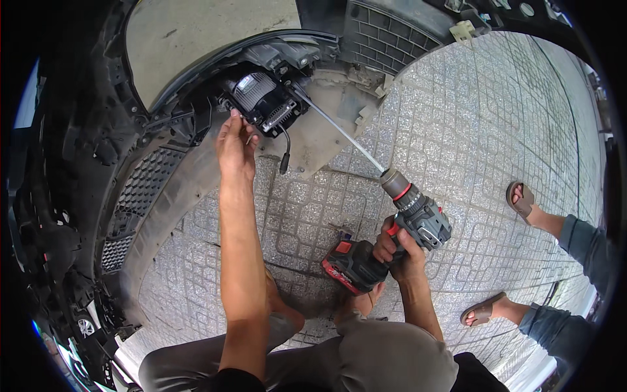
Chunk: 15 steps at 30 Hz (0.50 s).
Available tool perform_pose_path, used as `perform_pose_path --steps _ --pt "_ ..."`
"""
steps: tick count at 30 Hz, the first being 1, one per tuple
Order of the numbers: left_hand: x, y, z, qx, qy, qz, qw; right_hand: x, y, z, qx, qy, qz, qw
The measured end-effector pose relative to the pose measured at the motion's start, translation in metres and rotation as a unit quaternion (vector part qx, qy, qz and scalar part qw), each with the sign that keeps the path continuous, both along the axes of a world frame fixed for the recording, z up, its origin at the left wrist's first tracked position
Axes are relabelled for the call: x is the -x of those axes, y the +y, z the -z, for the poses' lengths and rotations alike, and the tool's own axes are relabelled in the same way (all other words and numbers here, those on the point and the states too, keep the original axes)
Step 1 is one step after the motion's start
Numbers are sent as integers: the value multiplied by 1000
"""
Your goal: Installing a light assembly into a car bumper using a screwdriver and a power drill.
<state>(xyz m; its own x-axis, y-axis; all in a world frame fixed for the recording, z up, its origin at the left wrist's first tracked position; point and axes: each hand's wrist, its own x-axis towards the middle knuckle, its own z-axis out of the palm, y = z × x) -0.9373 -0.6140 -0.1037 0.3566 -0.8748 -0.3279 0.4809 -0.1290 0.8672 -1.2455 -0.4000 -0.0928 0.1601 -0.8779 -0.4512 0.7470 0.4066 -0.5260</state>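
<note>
A black fog lamp unit (256, 91) with a ribbed metal housing sits in the back of a black car bumper (179, 88). A short black cable (285, 157) with a plug hangs from it. My left hand (236, 145) is at the unit's left lower edge, its fingers bent and pinched against that edge; what lies between the fingertips is hidden. My right hand (401, 251) grips the handle of a grey and black cordless drill (418, 212) with a red-trimmed battery. A long thin screwdriver bit (346, 135) runs from its chuck up to the unit's right side.
The bumper curves along the left, with a honeycomb grille (147, 183) in it. Beneath lies grey patterned paving (470, 130). On the right, another person's sandalled feet (520, 199) stand close by. A small dark object (339, 235) lies near the drill's battery.
</note>
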Motion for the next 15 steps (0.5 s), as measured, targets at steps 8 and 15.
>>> perform_pose_path --steps 8,15 --pt "10 -8 -3 -31 20 -30 999 0 35 4 30 137 16 990" --pt "27 -14 -5 33 64 -92 993 80 110 7 -1 494 26 869"
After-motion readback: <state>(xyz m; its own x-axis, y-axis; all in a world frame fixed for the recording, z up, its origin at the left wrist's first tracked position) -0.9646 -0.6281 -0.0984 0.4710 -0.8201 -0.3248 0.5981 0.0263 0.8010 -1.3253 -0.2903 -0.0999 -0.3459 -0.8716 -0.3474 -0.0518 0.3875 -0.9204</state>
